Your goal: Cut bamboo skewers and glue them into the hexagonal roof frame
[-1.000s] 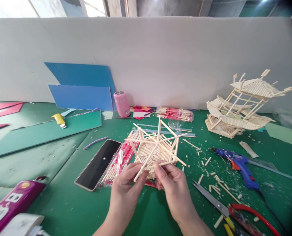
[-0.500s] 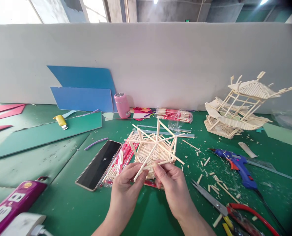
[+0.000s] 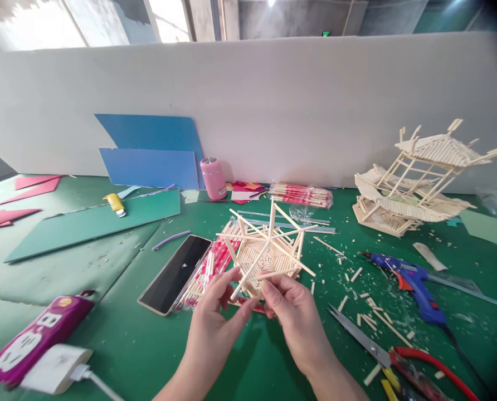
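Note:
A small hexagonal frame of wooden sticks (image 3: pixel 267 248), with a flat stick floor and long sticks crossing over it, is tilted up off the green table (image 3: pixel 106 312). My left hand (image 3: pixel 217 320) pinches the near end of one long crossing stick. My right hand (image 3: pixel 292 314) grips the frame's near edge from the right. Both hands meet at the frame's near side. Under and left of the frame lies a bundle of red-wrapped chopsticks (image 3: pixel 206 273).
A phone (image 3: pixel 175 274) lies left of the bundle. Scissors with red handles (image 3: pixel 394 356), a blue glue gun (image 3: pixel 413 281) and several cut stick bits lie to the right. A finished stick pavilion (image 3: pixel 415 184) stands far right. A pink cup (image 3: pixel 214 178), blue boards (image 3: pixel 152 150), a purple pack (image 3: pixel 39 337).
The hands and frame keep nearly the same pose; the view has shifted a little, so things on the table appear moved right. My left fingers have spread slightly along the stick.

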A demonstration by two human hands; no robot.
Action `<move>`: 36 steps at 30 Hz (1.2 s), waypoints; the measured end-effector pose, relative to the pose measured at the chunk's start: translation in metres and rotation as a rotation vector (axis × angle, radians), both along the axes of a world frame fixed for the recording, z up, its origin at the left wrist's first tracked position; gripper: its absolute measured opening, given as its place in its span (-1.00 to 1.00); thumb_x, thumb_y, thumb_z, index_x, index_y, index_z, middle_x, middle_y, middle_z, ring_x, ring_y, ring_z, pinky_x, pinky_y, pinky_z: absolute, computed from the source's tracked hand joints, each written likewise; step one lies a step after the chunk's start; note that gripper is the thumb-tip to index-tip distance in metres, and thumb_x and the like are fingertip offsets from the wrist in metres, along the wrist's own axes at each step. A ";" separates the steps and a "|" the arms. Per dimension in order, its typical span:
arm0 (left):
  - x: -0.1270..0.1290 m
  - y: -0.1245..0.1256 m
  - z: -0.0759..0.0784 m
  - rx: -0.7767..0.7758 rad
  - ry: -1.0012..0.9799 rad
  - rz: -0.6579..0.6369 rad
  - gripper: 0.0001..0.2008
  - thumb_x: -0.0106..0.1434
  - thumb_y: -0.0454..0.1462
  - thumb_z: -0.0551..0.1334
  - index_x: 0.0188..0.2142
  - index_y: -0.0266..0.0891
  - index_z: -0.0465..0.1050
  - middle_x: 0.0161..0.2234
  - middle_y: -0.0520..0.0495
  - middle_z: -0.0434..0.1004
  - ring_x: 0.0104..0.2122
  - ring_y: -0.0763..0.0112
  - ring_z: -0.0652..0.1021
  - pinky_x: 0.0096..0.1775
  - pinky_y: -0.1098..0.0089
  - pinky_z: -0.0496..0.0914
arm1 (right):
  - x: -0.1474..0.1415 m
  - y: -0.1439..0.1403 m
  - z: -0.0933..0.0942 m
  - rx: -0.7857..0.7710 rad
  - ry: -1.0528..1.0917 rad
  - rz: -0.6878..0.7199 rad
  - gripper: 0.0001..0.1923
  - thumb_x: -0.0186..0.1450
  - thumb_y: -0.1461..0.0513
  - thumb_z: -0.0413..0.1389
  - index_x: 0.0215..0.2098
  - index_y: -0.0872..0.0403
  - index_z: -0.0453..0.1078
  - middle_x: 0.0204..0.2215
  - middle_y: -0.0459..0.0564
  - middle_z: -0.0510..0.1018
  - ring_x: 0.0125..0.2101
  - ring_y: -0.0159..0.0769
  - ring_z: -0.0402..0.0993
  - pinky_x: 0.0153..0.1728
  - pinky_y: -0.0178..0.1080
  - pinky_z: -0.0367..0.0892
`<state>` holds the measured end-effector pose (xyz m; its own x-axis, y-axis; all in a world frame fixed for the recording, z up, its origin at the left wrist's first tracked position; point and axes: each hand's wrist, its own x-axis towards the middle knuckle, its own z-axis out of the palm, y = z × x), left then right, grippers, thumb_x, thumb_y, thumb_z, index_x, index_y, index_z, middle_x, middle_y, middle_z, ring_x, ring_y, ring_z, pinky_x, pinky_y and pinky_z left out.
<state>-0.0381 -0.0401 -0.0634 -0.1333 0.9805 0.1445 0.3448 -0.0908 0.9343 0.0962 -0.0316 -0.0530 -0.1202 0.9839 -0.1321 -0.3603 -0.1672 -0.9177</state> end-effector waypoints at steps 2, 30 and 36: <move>-0.004 -0.008 0.000 0.045 0.061 0.038 -0.55 0.06 -0.24 0.29 -0.03 -0.22 0.33 -0.19 -0.12 0.44 -0.37 0.37 0.46 -0.32 0.34 0.42 | 0.004 -0.004 0.000 -0.012 -0.013 -0.001 -0.74 0.15 0.05 0.16 -0.35 0.09 0.45 -0.59 -0.17 0.35 -0.60 -0.52 0.15 -0.57 -0.42 0.12; 0.054 0.018 0.054 0.651 1.055 -0.152 -0.73 0.27 -0.39 -0.01 -0.35 -0.22 0.47 -0.44 -0.10 0.53 -0.36 0.21 0.31 -0.32 0.23 0.10 | 0.048 0.011 -0.016 0.340 -0.683 -0.177 -0.83 0.27 0.17 0.00 -0.20 0.04 0.32 -0.41 -0.10 0.28 -0.50 -0.39 0.17 -0.49 -0.32 0.20; 0.056 0.022 0.054 0.662 1.043 -0.178 -0.68 0.28 -0.40 -0.05 -0.38 -0.22 0.47 -0.47 -0.10 0.51 -0.40 0.23 0.28 -0.35 0.24 0.07 | 0.047 0.014 -0.018 0.395 -0.677 -0.191 -0.85 0.28 0.20 -0.01 -0.25 0.04 0.37 -0.40 -0.08 0.31 -0.46 -0.38 0.20 -0.48 -0.34 0.19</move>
